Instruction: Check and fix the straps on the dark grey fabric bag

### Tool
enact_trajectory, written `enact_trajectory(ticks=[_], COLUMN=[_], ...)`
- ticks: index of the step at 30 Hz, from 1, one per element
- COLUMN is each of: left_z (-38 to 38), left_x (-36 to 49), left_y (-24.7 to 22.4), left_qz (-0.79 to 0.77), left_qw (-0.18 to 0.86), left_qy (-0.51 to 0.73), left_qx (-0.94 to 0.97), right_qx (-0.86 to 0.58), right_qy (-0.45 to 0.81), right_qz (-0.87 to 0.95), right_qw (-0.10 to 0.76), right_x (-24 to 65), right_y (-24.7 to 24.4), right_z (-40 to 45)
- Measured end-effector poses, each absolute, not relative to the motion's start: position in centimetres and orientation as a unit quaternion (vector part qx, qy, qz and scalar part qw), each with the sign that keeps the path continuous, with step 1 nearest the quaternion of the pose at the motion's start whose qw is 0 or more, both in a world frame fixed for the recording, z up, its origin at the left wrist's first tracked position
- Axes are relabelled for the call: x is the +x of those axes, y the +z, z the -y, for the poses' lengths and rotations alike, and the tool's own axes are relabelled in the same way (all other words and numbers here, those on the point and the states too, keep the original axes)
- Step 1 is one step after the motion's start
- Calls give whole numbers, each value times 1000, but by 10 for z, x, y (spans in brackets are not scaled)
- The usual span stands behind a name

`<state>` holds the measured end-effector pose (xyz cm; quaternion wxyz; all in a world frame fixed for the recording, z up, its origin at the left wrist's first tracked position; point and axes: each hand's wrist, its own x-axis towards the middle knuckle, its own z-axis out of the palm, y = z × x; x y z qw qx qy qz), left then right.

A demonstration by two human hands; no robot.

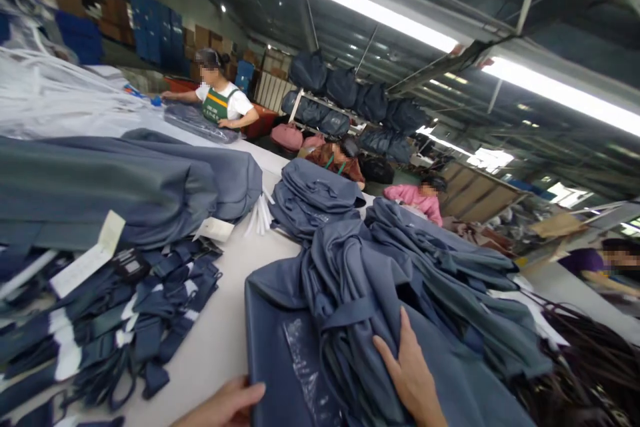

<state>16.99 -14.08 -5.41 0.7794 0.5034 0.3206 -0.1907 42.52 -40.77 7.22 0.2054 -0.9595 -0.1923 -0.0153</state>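
A dark blue bag [280, 293] of smooth, leather-like material lies in front of me on the table, its upper part bunched into folds. At its lower left edge is my left hand [227, 403], thumb over the edge and the other fingers partly hidden, closed on it. My right hand [413, 373] rests on the bag's folds with thumb and fingers apart, holding nothing. Between the hands, a clear plastic strip [305, 367] shows on the bag's surface. A flat strap [347, 313] crosses the folds just above my right hand.
Dark webbing straps with buckles [145, 320] pile up at the left, beside a stack of blue bags [125, 180] with paper tags. More bags [450, 267] lie to the right, near brown cords [590, 340]. Several people work beyond, one in a green apron [216, 105].
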Motion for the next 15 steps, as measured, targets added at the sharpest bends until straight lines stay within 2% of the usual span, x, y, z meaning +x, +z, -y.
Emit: enact_trajectory(ticks=[3,8,12,15], left_z=[164,159,148,125], left_x=[205,213,199,155], left_y=[-38,-5,16,4], left_qz=[-350,-333,-296,-295], left_qw=[807,769,765,777], left_qy=[-137,-82,-71,-55], left_qx=[455,540,567,554], right_qx=[-967,-969,-976,-980], right_qy=[-46,-81,-76,-83], right_qz=[174,162,144,123], right_qw=[180,167,147,136], right_x=[426,436,455,468], right_y=[78,87,98,101], right_z=[407,407,418,427])
